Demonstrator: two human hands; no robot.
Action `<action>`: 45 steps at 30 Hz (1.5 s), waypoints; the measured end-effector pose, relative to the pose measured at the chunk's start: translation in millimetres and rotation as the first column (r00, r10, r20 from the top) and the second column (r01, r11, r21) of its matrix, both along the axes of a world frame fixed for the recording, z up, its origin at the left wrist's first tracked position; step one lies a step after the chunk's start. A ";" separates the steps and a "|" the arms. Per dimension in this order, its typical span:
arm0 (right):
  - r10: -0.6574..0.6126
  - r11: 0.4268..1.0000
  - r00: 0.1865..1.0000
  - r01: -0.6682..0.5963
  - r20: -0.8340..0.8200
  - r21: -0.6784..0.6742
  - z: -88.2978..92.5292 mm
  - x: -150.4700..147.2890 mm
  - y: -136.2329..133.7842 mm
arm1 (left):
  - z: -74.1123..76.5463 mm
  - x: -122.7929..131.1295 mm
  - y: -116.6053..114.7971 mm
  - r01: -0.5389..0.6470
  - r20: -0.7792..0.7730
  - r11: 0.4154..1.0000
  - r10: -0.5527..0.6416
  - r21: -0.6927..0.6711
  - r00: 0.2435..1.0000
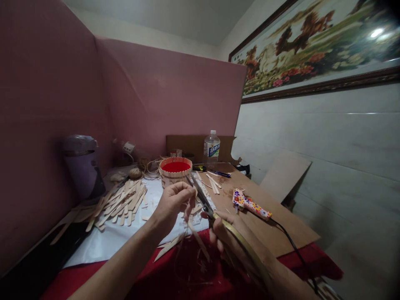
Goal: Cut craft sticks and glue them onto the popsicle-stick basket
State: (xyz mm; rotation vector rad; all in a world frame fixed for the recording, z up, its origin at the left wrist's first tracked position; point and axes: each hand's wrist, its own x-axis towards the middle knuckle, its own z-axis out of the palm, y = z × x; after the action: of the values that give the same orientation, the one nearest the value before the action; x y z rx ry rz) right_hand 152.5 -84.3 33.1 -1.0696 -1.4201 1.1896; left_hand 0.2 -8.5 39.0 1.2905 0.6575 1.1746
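My left hand [177, 198] is closed in a pinch over the work surface. A small pale bit shows at its fingertips, too small to name surely. Large scissors [204, 203] with yellowish handles are in my right hand [226, 229], their blades parted and pointing up beside the left fingertips. Just behind the hands stands a round container [175, 179] edged with wooden sticks, red inside. Beneath my hands, cut wooden pieces [171, 246] and a craft stick [200, 242] show against a red cloth [150, 279].
A heap of craft sticks [128, 202] lies on white sheeting [96, 250] at left. On the brown board [290, 237] rest a flowered glue gun [250, 204] with a black cord and a utility knife [223, 174]. Behind are a plastic bottle [212, 152], twine ball [135, 173] and purple bin [83, 171].
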 end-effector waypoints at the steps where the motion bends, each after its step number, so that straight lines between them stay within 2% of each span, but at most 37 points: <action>1: 0.016 1.000 1.000 -0.016 0.007 -0.013 0.0 0.1 0.4 | 0.3 -0.2 0.2 -0.001 -0.003 1.000 0.001 0.003 1.000; 6: 0.054 0.998 0.998 -0.053 0.022 -0.042 0.6 -0.1 2.7 | 2.6 -2.1 1.6 -0.002 -0.032 1.000 0.003 0.020 0.999; 13: 0.055 0.998 0.997 -0.056 0.054 0.012 1.6 -0.3 3.3 | 3.4 -3.2 0.3 -0.006 -0.040 1.000 0.007 0.023 0.999; 21: 0.083 0.993 0.985 -0.094 0.149 0.070 -12.8 3.0 13.3 | 3.7 -4.6 3.7 0.004 -0.020 0.999 -0.003 0.033 1.000; 29: 0.087 0.994 0.993 -0.092 0.082 0.053 -20.7 -0.5 10.2 | 4.8 -3.2 -0.9 -0.007 -0.019 1.000 0.007 0.010 1.000; 34: 0.083 0.987 0.993 -0.092 0.080 0.129 -16.5 -1.7 7.5 | 5.0 -1.0 -3.3 -0.021 -0.001 1.000 0.021 -0.011 1.000; 38: 0.090 0.990 0.991 -0.100 0.100 0.100 -13.6 -2.5 5.8 | 3.8 0.0 -3.4 -0.011 0.003 1.000 0.011 0.011 1.000; 45: -0.033 0.982 0.989 0.005 0.147 0.188 -16.0 -6.7 6.3 | 2.5 0.1 -3.5 0.005 0.005 0.999 -0.005 0.038 1.000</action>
State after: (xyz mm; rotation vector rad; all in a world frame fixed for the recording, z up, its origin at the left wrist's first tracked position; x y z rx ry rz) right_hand 145.7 -78.0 17.1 -1.0544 -1.6004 0.9567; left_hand 0.3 -12.0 41.5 1.3206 0.6306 1.1907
